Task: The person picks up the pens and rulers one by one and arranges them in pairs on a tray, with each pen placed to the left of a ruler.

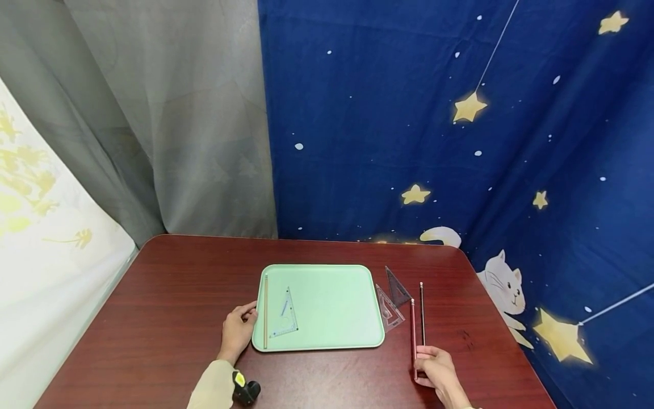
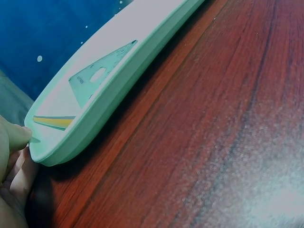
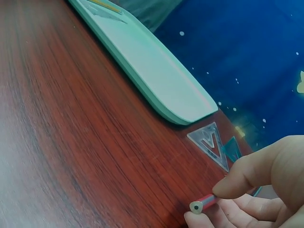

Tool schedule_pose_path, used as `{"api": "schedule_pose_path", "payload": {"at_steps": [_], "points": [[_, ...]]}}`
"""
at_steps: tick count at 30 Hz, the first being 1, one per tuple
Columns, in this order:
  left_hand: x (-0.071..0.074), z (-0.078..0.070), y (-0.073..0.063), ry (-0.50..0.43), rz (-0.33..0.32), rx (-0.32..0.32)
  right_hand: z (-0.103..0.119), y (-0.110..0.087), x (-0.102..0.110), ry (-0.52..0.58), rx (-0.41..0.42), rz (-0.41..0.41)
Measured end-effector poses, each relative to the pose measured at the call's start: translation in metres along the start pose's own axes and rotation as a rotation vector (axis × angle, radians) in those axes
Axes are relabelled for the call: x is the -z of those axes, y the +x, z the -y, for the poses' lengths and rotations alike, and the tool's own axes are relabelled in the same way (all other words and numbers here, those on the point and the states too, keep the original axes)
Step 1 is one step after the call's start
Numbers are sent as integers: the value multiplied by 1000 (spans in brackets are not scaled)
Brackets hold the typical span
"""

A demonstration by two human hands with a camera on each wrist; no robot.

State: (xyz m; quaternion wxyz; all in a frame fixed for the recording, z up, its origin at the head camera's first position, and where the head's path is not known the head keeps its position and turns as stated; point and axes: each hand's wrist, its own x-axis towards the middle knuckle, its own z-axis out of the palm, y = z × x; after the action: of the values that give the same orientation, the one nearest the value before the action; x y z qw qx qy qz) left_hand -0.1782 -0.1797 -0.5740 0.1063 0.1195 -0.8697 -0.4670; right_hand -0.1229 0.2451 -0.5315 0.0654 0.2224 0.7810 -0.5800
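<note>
Left hand point(image 1: 238, 329) pinches the left rim of the green tray point(image 1: 332, 307), thumb over the edge, fingers curled beneath; right hand point(image 1: 436, 369) pinches the near end of a red pencil point(image 1: 413, 329), thumb closed against fingers. Step in hand, as I judge it: managing the pencil while the tray is steadied. A grip this near one end probably lets the far end dip or swing; a hold closer to the middle should be calmer. Any lift ought to clear the clear set square point(image 1: 390, 314) and dark set square point(image 1: 397, 290), which lie between pencil and tray. Left hand needs only light pressure; tipping the rim could roll the yellow pencil point(image 1: 265, 312) lying along that side, next to a pale set square point(image 1: 292, 318). Red pencil sits right of the tray, running away from the right hand, well apart from the left. Black pencil point(image 1: 422, 312) lies just to its right (near end lost behind the fingers; cannot tell if it is held too).
</note>
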Motion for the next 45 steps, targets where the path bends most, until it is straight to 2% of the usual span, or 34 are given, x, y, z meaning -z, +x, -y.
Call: {"api": "schedule_pose_path", "payload": {"at_steps": [6, 20, 35, 45], "points": [[-1, 1, 0, 3, -29, -17, 2, -2, -8, 14, 8, 11], [-1, 1, 1, 3, 6, 11, 7, -3, -24, 30, 39, 61], [0, 1, 0, -7, 0, -5, 15, -7, -39, 55, 66, 76], [1, -4, -2, -8, 0, -2, 15, -4, -43, 37, 64, 97]]}}
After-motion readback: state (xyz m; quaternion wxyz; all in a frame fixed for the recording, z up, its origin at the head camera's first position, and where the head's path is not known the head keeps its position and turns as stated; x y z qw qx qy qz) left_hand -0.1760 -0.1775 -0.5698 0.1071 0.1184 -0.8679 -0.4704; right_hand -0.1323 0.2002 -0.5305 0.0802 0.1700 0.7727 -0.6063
